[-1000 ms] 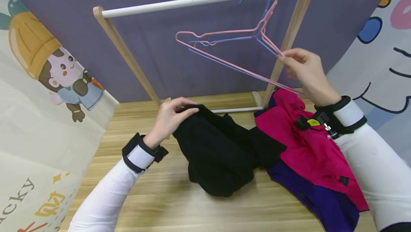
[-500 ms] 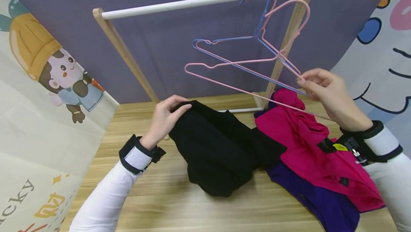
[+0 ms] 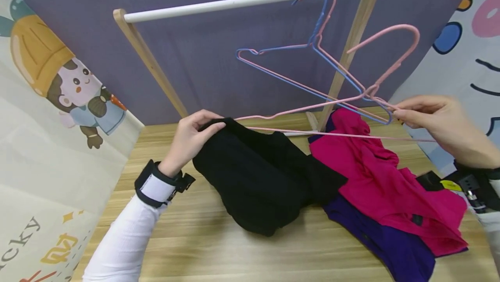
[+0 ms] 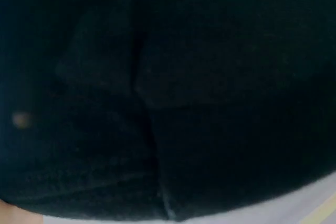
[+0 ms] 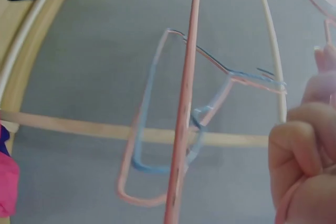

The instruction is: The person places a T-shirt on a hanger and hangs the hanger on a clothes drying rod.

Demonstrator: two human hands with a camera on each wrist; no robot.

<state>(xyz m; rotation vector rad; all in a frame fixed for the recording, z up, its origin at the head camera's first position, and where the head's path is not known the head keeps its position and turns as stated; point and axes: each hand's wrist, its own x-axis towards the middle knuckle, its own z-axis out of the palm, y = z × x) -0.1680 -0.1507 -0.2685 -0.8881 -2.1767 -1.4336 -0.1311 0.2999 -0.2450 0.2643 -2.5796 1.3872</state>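
Right hand [image 3: 445, 126] pinches thin pink wire hanger [image 3: 375, 86]; left hand [image 3: 191, 139] grips soft black garment [image 3: 258, 178].

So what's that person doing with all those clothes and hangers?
A person is sorting clothes by a small wooden rack. Their right hand holds a pink wire hanger that is off the rail. Their left hand grips the edge of a black garment on the table. A pink and a purple garment lie beside it. Two more hangers hang on the rail.
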